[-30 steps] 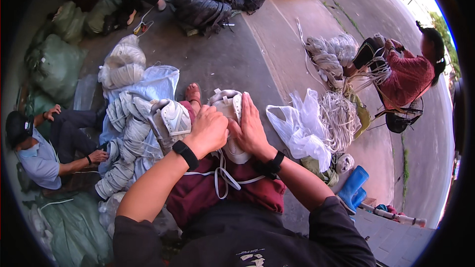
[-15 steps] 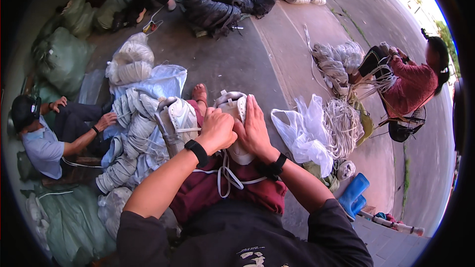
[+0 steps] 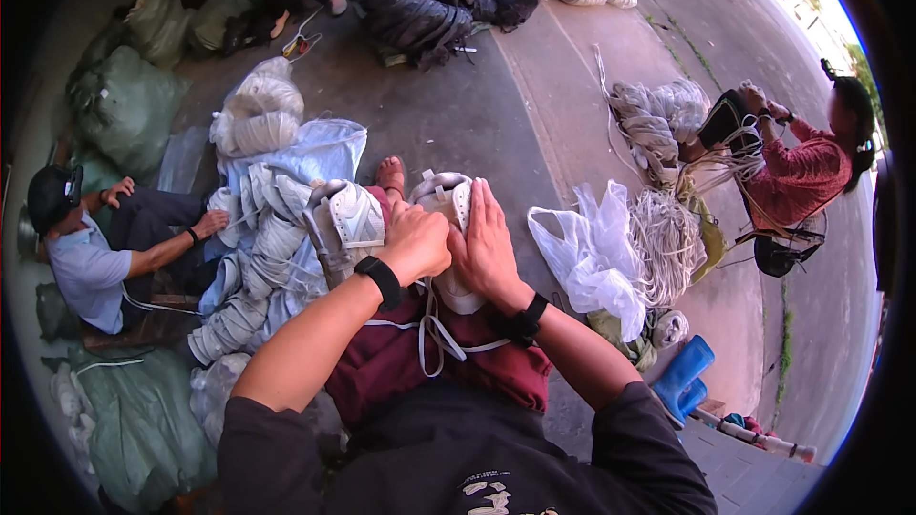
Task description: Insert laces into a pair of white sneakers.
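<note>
Two pale sneakers rest over my lap, their collars pointing away from me. My left hand is closed, its fingertips at the lacing of the right sneaker; what it pinches is hidden. Stretched fingers of my right hand lie flat along that sneaker's right side, by its eyelets, with the thumb close to my left hand. Beside my left wrist is the other sneaker, white and grey. A white shoelace hangs in a loop below my hands, over my dark red trousers.
Bundled white shoe pieces lie left, beside a seated person. At right are a white plastic bag, a heap of laces, blue boots and another seated person. Black sacks lie at the far side.
My hands keep nearly the same pose on the right sneaker. The person at left has raised a pale shoe piece off the pile. The person at right has lifted their hands slightly.
</note>
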A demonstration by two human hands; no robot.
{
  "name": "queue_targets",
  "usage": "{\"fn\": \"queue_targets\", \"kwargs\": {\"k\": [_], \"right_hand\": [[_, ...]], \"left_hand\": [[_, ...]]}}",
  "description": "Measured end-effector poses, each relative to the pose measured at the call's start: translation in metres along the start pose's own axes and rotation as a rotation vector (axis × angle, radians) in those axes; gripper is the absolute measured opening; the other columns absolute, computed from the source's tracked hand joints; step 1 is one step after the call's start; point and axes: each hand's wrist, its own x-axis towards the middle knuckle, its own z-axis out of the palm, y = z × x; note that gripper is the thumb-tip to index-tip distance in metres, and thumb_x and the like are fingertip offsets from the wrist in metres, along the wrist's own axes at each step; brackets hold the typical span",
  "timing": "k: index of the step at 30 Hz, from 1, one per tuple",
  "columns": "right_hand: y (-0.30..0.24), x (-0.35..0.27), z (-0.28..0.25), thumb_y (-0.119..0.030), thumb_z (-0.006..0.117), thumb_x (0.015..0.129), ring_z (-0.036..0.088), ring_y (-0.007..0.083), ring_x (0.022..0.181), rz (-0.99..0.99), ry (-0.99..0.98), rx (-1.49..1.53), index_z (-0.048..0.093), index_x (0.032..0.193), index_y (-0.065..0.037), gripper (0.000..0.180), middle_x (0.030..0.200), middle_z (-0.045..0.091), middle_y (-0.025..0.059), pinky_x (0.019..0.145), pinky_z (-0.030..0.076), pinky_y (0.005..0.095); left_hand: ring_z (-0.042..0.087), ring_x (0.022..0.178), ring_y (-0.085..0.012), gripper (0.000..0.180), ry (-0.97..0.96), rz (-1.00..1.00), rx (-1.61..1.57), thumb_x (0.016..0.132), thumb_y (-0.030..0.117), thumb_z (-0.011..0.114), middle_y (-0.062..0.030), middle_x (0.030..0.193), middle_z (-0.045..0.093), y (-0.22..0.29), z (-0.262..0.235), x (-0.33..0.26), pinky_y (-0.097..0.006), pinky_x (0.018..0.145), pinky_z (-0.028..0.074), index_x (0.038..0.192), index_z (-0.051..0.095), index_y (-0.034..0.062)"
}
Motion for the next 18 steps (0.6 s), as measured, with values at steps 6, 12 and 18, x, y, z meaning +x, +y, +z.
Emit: {"fn": "queue_targets", "kwargs": {"k": [6,12,18], "right_hand": [[0.001,-0.003,0.004,-0.03,0.058,0.093,0.034,0.0452,0.139,-0.038,0.025,-0.011,0.022,0.148,0.01,0.077,0.15,0.031,0.0322,0.116,0.029,0.0476],[-0.002,-0.002,0.01,-0.03,0.057,0.094,0.034,0.0457,0.139,-0.007,0.002,-0.003,0.022,0.149,0.009,0.076,0.151,0.03,0.0322,0.115,0.029,0.0479],[-0.005,0.002,0.011,-0.029,0.057,0.094,0.033,0.0471,0.138,-0.058,0.019,-0.031,0.022,0.148,0.011,0.076,0.15,0.029,0.034,0.116,0.028,0.0489]], "left_hand": [[0.064,0.082,-0.0312,0.019,0.163,-0.017,-0.107,0.064,0.024,0.067,-0.0157,0.072,0.068,-0.003,0.006,-0.011,-0.041,0.085,0.04,0.065,0.072,0.0055],[0.064,0.079,-0.0328,0.018,0.172,-0.043,-0.219,0.064,0.023,0.068,-0.0179,0.069,0.067,-0.011,-0.002,-0.01,-0.042,0.082,0.041,0.063,0.072,0.0061],[0.064,0.082,-0.0324,0.016,0.252,0.145,-0.01,0.07,0.022,0.067,-0.0177,0.077,0.069,-0.022,0.001,-0.016,-0.044,0.082,0.042,0.069,0.072,0.0064]]}}
